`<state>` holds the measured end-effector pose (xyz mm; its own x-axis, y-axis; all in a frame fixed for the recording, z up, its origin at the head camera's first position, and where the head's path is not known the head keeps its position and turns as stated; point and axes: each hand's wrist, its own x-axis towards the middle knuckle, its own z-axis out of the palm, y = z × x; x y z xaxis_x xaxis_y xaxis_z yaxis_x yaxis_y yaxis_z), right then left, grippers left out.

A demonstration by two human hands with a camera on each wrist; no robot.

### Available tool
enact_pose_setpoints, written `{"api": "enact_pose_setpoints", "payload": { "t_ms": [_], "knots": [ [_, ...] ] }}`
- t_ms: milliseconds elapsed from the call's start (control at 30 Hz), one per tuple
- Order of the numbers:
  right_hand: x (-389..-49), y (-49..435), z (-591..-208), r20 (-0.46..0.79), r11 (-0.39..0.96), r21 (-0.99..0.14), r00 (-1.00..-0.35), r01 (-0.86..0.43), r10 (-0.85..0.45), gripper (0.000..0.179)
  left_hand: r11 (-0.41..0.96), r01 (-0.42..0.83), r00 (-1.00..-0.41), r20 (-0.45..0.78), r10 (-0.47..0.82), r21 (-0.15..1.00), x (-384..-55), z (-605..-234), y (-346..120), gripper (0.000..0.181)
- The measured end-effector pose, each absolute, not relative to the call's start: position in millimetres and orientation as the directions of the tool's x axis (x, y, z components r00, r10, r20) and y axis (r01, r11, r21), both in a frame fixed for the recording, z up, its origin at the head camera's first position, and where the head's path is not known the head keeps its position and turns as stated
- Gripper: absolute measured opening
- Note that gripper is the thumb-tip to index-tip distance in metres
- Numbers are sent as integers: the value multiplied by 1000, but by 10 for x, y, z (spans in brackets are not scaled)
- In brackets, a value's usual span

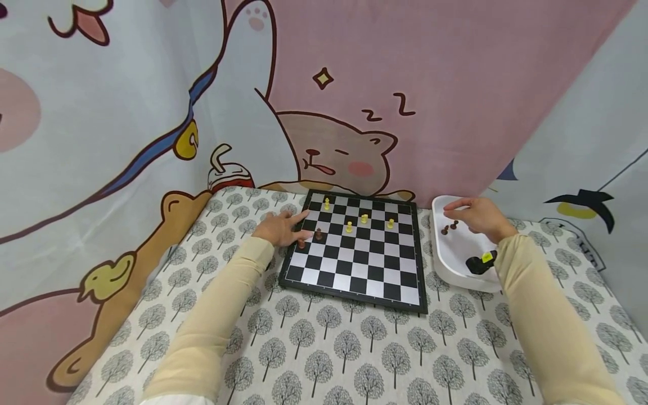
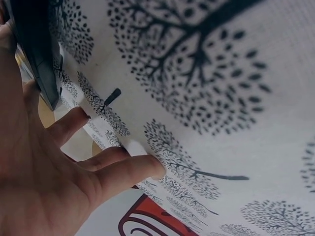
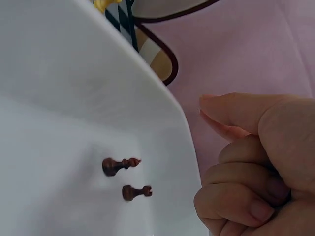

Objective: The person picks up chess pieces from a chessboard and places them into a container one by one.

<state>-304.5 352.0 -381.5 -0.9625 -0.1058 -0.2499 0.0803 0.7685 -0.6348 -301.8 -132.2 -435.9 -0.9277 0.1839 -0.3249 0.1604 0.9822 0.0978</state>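
Inside smooth tray [image 1: 458,247], knobby chessmen [image 3: 112,166]

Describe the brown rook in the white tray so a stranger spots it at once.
Right of the chessboard stands a white tray. On its floor, beside another brown piece, lies the rook; its top is notched, the other's pointed.

Left arm [image 1: 207,326]: sleeved to the wrist, reaching forward and angled inward. Left hand [image 1: 278,228]: back of the hand visible from the head view, digits extended and spread apart. Right arm [image 1: 552,315]: likewise sleeved to the wrist, reaching forward and angled inward. Right hand [image 1: 478,216]: thumb and forefinger extended, tips close together; remaining fingers [image 3: 231,201] folded toward the palm. Hands positioned well apart
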Motion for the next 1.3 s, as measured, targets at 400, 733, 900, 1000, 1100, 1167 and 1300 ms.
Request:
{"api": "enact_pose_setpoints", "payload": {
  "t_ms": [400, 733, 900, 1000, 1100, 1167, 1300],
  "knots": [
    [-2967, 3340, -3728, -164, 771, -636, -976, -8, -145, 49, 982, 149, -923, -339, 181, 118, -3025, -4367, -1335, 80],
    [-2847, 3126, -3655, -127, 734, -677, -975, -48, -181, 49, 983, 154, -928, -326, 180, 105, -3020, -4376, -1330, 80],
    [-2794, 3047, -3674, -84, 710, -701, -981, -67, -176, 47, 983, 152, -929, -324, 179, 107, -3024, -4385, -1331, 80],
    [-2779, 3009, -3681, -77, 711, -699, -981, -74, -178, 47, 983, 151, -930, -321, 178, 107, -3025, -4392, -1329, 80],
    [-2767, 2959, -3684, -68, 701, -709, -981, -79, -180, 45, 983, 150, -930, -323, 176, 105, -3025, -4398, -1327, 80],
    [-2753, 2916, -3679, -61, 685, -724, -981, -84, -186, 43, 983, 149, -930, -324, 175, 105, -3023, -4398, -1324, 80],
    [-2722, 2833, -3670, -54, 662, -743, -979, -94, -198, 39, 983, 146, -929, -327, 175, 112, -3014, -4382, -1318, 80]
  ]
}}
